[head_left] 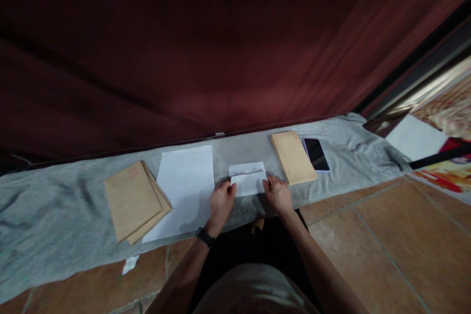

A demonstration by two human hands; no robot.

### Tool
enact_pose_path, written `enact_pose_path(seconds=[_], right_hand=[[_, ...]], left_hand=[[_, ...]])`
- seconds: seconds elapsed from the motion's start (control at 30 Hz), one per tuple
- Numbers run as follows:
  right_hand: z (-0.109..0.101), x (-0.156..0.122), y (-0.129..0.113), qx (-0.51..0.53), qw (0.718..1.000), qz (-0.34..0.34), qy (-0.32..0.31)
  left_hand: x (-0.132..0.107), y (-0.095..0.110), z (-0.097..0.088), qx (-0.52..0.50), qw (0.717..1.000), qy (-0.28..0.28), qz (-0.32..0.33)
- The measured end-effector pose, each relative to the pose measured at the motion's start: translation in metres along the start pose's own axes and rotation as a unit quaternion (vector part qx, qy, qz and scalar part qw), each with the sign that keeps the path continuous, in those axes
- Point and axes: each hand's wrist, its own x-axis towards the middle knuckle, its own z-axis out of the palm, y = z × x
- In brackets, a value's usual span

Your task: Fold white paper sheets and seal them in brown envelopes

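Note:
A folded sheet of white paper (248, 184) is held between my two hands, just above the grey cloth. My left hand (222, 201) pinches its lower left corner, thumb on top. On the opposite side my right hand (278, 195) grips the right edge in the same way. A fold line runs across the paper, with a narrower strip showing behind it. Left of my left hand lie large white sheets (187, 181), partly covered by brown envelopes (134, 198). Beyond my right hand rests a stack of brown envelopes (294, 157).
A phone (316, 154) with a dark screen lies right of the envelope stack. The grey cloth (55, 206) covers a long narrow surface against a dark red curtain (221, 59). A white scrap (130, 264) is at the front edge, above the tiled floor (360, 235).

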Motion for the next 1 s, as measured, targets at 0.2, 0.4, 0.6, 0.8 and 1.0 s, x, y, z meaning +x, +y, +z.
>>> enact_pose_path(seconds=[0.2, 0.4, 0.6, 0.8, 1.0], right_hand=[[-0.003, 0.011, -0.007, -0.032, 0.999, 0.022, -0.009], [-0.005, 0.021, -0.013, -0.040, 0.998, 0.042, -0.001], [-0.001, 0.029, -0.015, -0.052, 0.998, 0.039, 0.017], [0.003, 0.035, -0.015, -0.062, 0.997, 0.044, 0.021], [0.009, 0.037, -0.014, -0.065, 0.996, 0.039, 0.048]], left_hand=[[0.010, 0.008, -0.004, 0.086, 0.996, -0.027, -0.023], [0.018, 0.013, -0.004, 0.114, 0.993, -0.001, -0.019], [0.027, 0.018, -0.009, 0.129, 0.992, -0.003, -0.009], [0.032, 0.023, -0.010, 0.132, 0.991, -0.013, -0.026], [0.034, 0.024, -0.010, 0.132, 0.991, -0.016, -0.029]])
